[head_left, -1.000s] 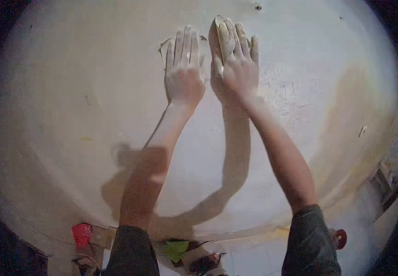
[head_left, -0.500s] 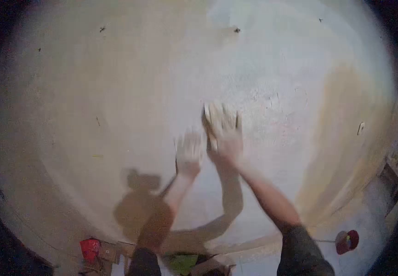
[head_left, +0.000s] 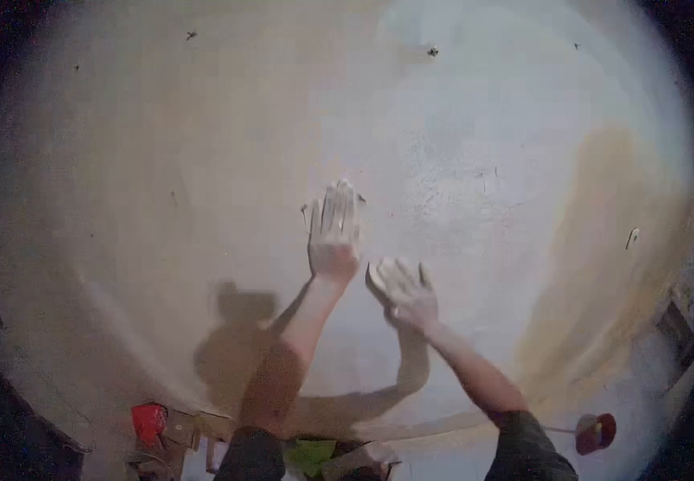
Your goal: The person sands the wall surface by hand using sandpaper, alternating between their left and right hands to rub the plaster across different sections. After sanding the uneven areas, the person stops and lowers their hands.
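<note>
Both hands are stretched out against a broad pale wall. My left hand lies flat with straight fingers pointing up, and the fingers look whitish. Lower and to the right, my right hand rests with its fingers apart, also pale and slightly blurred. Whether anything thin lies under either palm I cannot make out. A rough, speckled patch shows on the wall above my right hand. My head and arms throw a dark shadow across the lower left.
Small dark marks dot the wall near the top, one of them a dark spot. A tan stain runs down the right. Along the bottom are a red object, a green object and a dark red round object.
My left hand has slid up the wall, while my right hand has come down and slightly to the right. The view has shifted a little.
</note>
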Available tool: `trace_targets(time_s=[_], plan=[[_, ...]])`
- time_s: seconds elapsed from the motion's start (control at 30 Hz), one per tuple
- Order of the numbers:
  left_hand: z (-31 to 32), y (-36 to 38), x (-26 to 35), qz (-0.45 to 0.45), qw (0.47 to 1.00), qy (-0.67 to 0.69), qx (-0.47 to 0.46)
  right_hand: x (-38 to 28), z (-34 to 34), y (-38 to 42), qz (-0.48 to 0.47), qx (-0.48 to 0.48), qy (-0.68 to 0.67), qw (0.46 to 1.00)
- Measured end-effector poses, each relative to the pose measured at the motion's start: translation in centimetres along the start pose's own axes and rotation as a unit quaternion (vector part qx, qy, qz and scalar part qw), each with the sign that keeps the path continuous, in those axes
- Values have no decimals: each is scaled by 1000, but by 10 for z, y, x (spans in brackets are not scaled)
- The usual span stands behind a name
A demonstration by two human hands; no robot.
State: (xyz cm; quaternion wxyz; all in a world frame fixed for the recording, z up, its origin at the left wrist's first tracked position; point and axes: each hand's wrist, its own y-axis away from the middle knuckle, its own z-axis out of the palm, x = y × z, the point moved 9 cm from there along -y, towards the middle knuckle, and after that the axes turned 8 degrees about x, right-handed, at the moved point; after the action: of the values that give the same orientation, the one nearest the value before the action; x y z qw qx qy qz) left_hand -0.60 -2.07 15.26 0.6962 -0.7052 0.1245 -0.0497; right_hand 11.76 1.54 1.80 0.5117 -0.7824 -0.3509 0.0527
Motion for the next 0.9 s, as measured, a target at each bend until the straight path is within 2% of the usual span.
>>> trace_targets(time_s=[0.03,0.1,0.13,0.17,0.23,0.3,0.37,0.4,0.43,0.47,0.5,0.57,0.6,0.67,0.77,0.8,0.83,0.9], plan=[[1,12,3,-5,1000,-6,-5,10,-31,-44,-3,-6,60,998],[5,22,5,-6,1000,-7,-11,45,-96,-133,19,177,44,983],[7,32,7,-13,1000,-8,-16,60,-126,-173,20,229,28,973],[15,25,-2,-17,999,-8,-34,75,-143,-231,34,250,38,967],[27,42,-11,-3,995,-74,-68,90,-142,-276,59,258,80,961],[37,99,-14,-12,995,-38,-87,88,-130,-272,47,244,54,967],[41,109,-18,-17,995,-5,-103,80,-107,-256,40,203,38,978],[40,125,-2,-5,992,-5,-126,70,-107,-211,41,214,46,975],[46,123,-2,-1,987,-11,-158,67,-90,-196,40,174,43,983],[38,86,-1,-6,988,4,-153,62,-77,-185,37,130,38,990],[35,33,-6,-12,989,18,-147,57,-77,-178,32,127,35,991],[28,-62,-20,1,999,-35,-36,54,-70,-164,68,89,42,993],[22,-111,-18,48,995,-84,-3,51,-68,-163,65,84,41,994],[13,-176,-26,54,995,-38,78,52,-74,-160,80,91,29,992],[8,-181,-21,30,994,20,107,54,-71,-164,77,94,38,992],[15,-161,-13,54,996,-33,69,54,-71,-163,73,100,37,992],[19,-125,-3,78,993,-86,33,53,-72,-160,75,101,39,991],[37,-21,3,53,997,-41,-49,51,-78,-162,65,130,27,989]])
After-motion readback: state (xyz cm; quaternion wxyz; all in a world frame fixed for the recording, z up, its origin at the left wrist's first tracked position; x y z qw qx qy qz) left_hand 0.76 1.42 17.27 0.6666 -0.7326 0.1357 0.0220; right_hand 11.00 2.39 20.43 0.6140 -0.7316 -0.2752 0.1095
